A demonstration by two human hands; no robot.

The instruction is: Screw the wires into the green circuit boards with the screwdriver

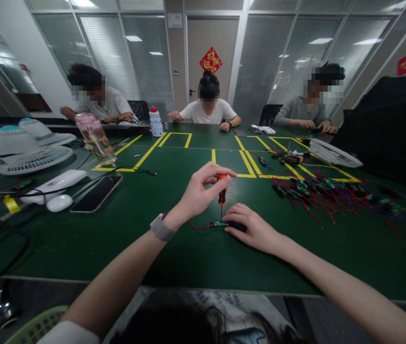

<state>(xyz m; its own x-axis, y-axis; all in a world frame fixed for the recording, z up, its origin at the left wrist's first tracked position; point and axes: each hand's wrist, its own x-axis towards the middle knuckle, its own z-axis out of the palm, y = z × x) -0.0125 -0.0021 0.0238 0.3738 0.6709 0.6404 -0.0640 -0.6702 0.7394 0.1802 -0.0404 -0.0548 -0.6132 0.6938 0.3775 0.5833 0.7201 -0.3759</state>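
The left grip (201, 191) holds an orange-and-black screwdriver (222, 196) upright on a slim black-and-green circuit board (218, 223) held by the right grip (252, 227).

One screwdriver (222, 196) in the left hand (201, 191), one wristwatch (162, 227) just behind it; one circuit board (219, 223) beside the right hand (256, 230). Left of the left hand: one phone (96, 195), two bottles (97, 141) (156, 124). Beyond both hands: three people (112, 102) (208, 112) (301, 112).

From my remote seat I saw an office doubling as electronics workshop: glass partitions (58, 45), blinds (145, 62), and yes, wired circuit boards (328, 184), a screwdriver (222, 190)
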